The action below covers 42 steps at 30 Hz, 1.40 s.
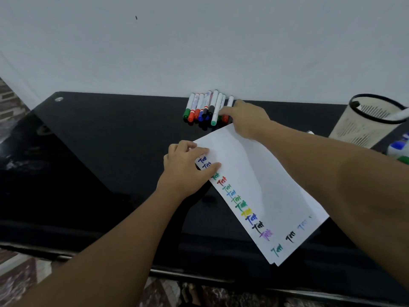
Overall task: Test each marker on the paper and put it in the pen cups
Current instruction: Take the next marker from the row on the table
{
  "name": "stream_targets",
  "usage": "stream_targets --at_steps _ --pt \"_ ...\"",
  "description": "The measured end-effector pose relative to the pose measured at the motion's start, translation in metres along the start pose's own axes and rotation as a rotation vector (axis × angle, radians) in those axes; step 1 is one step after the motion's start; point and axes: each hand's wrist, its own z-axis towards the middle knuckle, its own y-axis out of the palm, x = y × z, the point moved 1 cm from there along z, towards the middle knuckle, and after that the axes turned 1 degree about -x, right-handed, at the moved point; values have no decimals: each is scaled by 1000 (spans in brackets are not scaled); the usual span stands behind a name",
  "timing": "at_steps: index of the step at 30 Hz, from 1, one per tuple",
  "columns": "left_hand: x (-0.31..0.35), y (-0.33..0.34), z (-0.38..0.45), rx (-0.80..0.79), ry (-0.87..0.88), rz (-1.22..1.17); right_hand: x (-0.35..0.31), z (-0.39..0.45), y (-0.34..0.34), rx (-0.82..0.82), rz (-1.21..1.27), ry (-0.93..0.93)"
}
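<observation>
**Reaching for the next marker**

Head view: the left hand (187, 169) lies flat on the paper (254, 180), fingers straight, its grip released, likely pinning the sheet so it will not slide while writing; a column of coloured test marks runs along the near edge; the right hand (247, 120) stretches to the markers (207, 107) piled at the wall side of the bench (99, 151), fingertips at a marker, though whether its grip has closed I cannot tell; the cup (367, 122) stands at far right, within easy reach for dropping tested markers.
</observation>
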Motion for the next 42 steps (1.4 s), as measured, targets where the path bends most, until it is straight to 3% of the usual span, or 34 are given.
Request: stream_targets --at_steps 6,11,15,20,25,33,42 --pt "0 1 1 1 -5 6 4 11 6 87 -137 -82" --pt "0 0 2 -14 -18 17 12 8 7 308 -304 -252" --pt "1 -2 2 -9 -33 -14 3 -7 -7 424 -164 -322" --pt "3 -7 2 54 -48 -145 -25 -49 -28 300 65 -288" --pt "3 -10 -1 143 -59 -203 -44 -77 -19 30 394 -164" --pt "3 -9 -3 127 58 -142 -46 -89 -10 -35 115 -234" --pt "2 -8 -3 172 162 -77 -47 -95 -7 22 119 -221"
